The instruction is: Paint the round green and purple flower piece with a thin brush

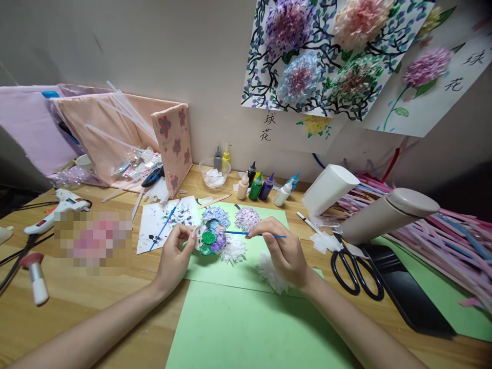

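Pinched at its left edge, a round paint palette smeared with green, purple and blue is in my left hand, tilted above the green paper. Between the fingers of my right hand is a thin blue paintbrush, its tip over the palette's right side. Under and behind the palette lie fluffy flowers: a blue one, a pink-purple one and a white one. Another white flower sits partly hidden below my right hand.
Several paint bottles stand along the wall beside a clear bowl. A second blue brush rests on paint-spotted paper. Scissors, a black phone and a bottle are at right; a glue gun lies left.
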Demonstrator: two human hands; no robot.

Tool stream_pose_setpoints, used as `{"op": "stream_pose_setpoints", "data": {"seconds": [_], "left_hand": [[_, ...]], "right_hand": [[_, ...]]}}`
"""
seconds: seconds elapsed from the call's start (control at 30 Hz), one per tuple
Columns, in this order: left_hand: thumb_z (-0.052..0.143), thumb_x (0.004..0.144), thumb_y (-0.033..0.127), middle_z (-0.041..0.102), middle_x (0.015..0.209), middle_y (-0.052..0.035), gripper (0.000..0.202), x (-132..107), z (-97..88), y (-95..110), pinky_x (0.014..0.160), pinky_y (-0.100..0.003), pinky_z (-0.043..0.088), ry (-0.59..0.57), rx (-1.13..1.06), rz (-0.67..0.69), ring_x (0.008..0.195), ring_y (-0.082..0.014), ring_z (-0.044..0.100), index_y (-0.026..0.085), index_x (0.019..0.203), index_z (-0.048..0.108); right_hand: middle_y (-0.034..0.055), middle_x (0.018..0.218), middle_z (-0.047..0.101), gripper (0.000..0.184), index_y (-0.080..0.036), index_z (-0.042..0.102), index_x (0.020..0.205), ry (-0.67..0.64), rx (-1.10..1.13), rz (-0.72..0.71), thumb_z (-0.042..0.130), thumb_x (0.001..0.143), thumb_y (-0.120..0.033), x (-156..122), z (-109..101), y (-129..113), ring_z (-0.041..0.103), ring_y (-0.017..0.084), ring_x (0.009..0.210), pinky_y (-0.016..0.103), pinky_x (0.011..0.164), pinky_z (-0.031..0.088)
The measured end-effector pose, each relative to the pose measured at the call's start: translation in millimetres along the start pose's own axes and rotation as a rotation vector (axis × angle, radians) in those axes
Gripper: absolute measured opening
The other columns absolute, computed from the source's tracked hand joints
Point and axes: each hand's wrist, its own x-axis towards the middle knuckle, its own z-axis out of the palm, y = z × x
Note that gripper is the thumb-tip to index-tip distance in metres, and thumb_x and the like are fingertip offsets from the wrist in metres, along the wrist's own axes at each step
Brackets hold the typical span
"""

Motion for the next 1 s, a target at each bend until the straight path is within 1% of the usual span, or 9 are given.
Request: {"op": "stream_pose_setpoints", "data": {"seconds": [0.17, 0.33, 0.43, 0.57, 0.7, 0.8, 0.93, 1.0], "left_hand": [[0.056, 0.08, 0.039, 0.051, 0.07, 0.0012, 0.022, -0.3, -0.4, 0.2, 0.061, -0.023, 0.041, 0.005, -0.01, -0.001, 0.066, -0.0131, 0.05, 0.02, 0.071, 0.048], [0.053, 0.083, 0.038, 0.05, 0.071, 0.0017, 0.021, -0.8, -1.8, -2.6, 0.063, -0.023, 0.04, -0.02, -0.007, -0.019, 0.068, -0.0127, 0.049, 0.02, 0.074, 0.047], [0.052, 0.084, 0.037, 0.048, 0.072, 0.0022, 0.02, -0.8, -2.2, -2.9, 0.064, -0.022, 0.04, -0.027, -0.012, -0.019, 0.068, -0.012, 0.048, 0.02, 0.075, 0.046], [0.053, 0.084, 0.036, 0.049, 0.072, 0.0024, 0.019, -0.5, -1.7, -3.2, 0.063, -0.022, 0.039, -0.033, -0.021, -0.018, 0.069, -0.0115, 0.048, 0.02, 0.075, 0.047], [0.054, 0.084, 0.036, 0.05, 0.074, 0.0021, 0.019, -0.4, -1.4, -4.9, 0.064, -0.022, 0.04, -0.032, -0.03, -0.008, 0.07, -0.0116, 0.048, 0.02, 0.075, 0.047], [0.053, 0.084, 0.035, 0.05, 0.073, 0.0023, 0.019, -0.2, -1.5, -5.3, 0.064, -0.022, 0.04, -0.029, -0.026, -0.007, 0.069, -0.0115, 0.048, 0.02, 0.075, 0.047], [0.053, 0.084, 0.036, 0.049, 0.072, 0.0025, 0.019, 0.5, -1.3, -3.8, 0.064, -0.022, 0.039, -0.023, -0.026, -0.006, 0.069, -0.0114, 0.047, 0.02, 0.075, 0.047], [0.053, 0.084, 0.036, 0.048, 0.072, 0.0027, 0.019, 0.9, -1.0, -3.4, 0.064, -0.022, 0.039, -0.022, -0.03, -0.009, 0.068, -0.0113, 0.047, 0.02, 0.075, 0.047]], "right_hand": [[0.0049, 0.082, 0.062, 0.028, -0.021, 0.059, 0.092, -0.036, 0.001, -0.003, 0.032, 0.095, -0.025, 0.4, -0.6, 0.3, 0.055, 0.016, 0.082, 0.031, 0.074, 0.044], [0.0047, 0.084, 0.063, 0.028, -0.021, 0.059, 0.094, -0.003, 0.022, -0.005, 0.032, 0.095, -0.025, 0.7, -0.3, 1.3, 0.055, 0.017, 0.083, 0.031, 0.075, 0.045], [0.0046, 0.084, 0.063, 0.028, -0.02, 0.06, 0.092, -0.025, 0.022, 0.008, 0.033, 0.095, -0.024, 1.4, -0.8, 1.4, 0.056, 0.016, 0.083, 0.03, 0.074, 0.044], [0.0043, 0.083, 0.064, 0.029, -0.02, 0.06, 0.091, -0.003, 0.019, 0.015, 0.031, 0.096, -0.024, 2.1, -2.0, 1.1, 0.056, 0.016, 0.082, 0.03, 0.075, 0.044], [0.0046, 0.083, 0.064, 0.029, -0.02, 0.06, 0.091, -0.034, 0.02, 0.02, 0.032, 0.096, -0.026, 2.0, -2.8, 0.5, 0.056, 0.016, 0.082, 0.03, 0.075, 0.044], [0.0042, 0.083, 0.064, 0.03, -0.02, 0.06, 0.091, -0.013, 0.025, 0.027, 0.031, 0.096, -0.025, 1.6, -2.9, 0.6, 0.056, 0.016, 0.083, 0.03, 0.076, 0.044], [0.0037, 0.083, 0.063, 0.028, -0.02, 0.061, 0.09, -0.058, 0.022, 0.032, 0.033, 0.095, -0.024, 1.2, -3.1, 1.5, 0.056, 0.015, 0.083, 0.029, 0.076, 0.043], [0.0035, 0.084, 0.063, 0.029, -0.021, 0.061, 0.089, -0.047, 0.025, 0.047, 0.033, 0.095, -0.023, 1.5, -3.8, 1.7, 0.056, 0.015, 0.083, 0.028, 0.076, 0.043]]}}
